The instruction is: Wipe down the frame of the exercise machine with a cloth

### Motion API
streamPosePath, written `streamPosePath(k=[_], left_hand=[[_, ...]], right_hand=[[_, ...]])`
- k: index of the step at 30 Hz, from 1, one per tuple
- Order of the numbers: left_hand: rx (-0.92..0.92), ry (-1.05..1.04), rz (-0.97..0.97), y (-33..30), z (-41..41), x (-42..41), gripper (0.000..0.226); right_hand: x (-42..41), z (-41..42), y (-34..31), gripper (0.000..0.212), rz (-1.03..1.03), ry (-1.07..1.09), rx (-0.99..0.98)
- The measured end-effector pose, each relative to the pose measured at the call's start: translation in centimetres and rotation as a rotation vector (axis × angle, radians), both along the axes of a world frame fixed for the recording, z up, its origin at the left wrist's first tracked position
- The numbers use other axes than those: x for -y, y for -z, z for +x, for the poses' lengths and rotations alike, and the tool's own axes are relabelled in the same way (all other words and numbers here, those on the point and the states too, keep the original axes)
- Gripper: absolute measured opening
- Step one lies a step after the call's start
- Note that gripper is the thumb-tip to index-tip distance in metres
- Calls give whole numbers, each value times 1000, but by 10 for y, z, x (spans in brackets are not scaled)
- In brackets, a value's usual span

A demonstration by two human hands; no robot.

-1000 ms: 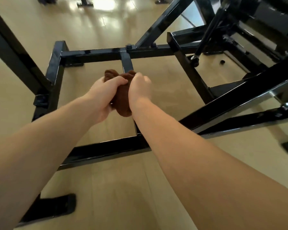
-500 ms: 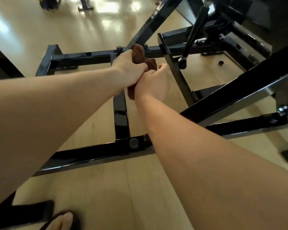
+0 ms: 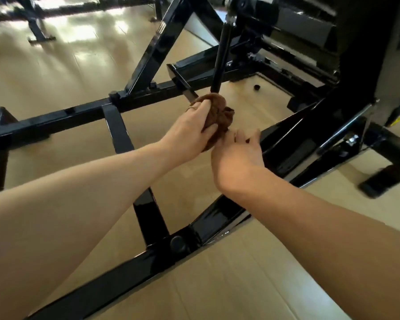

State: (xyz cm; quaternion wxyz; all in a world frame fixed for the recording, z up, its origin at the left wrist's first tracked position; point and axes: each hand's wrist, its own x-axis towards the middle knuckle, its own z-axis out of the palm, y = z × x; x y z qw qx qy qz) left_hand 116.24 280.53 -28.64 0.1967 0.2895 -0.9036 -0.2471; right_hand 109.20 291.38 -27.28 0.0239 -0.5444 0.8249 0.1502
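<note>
Head view: nearest, a glossy black frame point(image 3: 148, 262) bar runs across the wood floor point(image 3: 240, 285), with a cross bar leading away from it. Above it both forearms reach forward. The right hand point(image 3: 238, 155) is spread, fingers relaxed, just beside the cloth point(image 3: 218, 114). The left hand point(image 3: 189, 132) grips the bunched brown cloth, a ring on one finger, at the lower end of a black strut point(image 3: 221, 58). Farther off, more frame bars cross the floor.
</note>
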Motion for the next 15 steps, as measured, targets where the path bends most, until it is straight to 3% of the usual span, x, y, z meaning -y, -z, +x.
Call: streamPosePath(k=[1, 3, 10, 15], left_hand=[[44, 95, -70, 6, -5, 2, 36], [114, 250, -216, 12, -13, 10, 35], [52, 382, -400, 33, -12, 6, 30], [164, 337, -450, 35, -19, 39, 43]], right_hand=[[2, -1, -2, 69, 152, -5, -69], [4, -5, -5, 72, 250, -10, -144], [-11, -8, 1, 54, 117, -100, -274], [-6, -9, 5, 56, 79, -74, -213]])
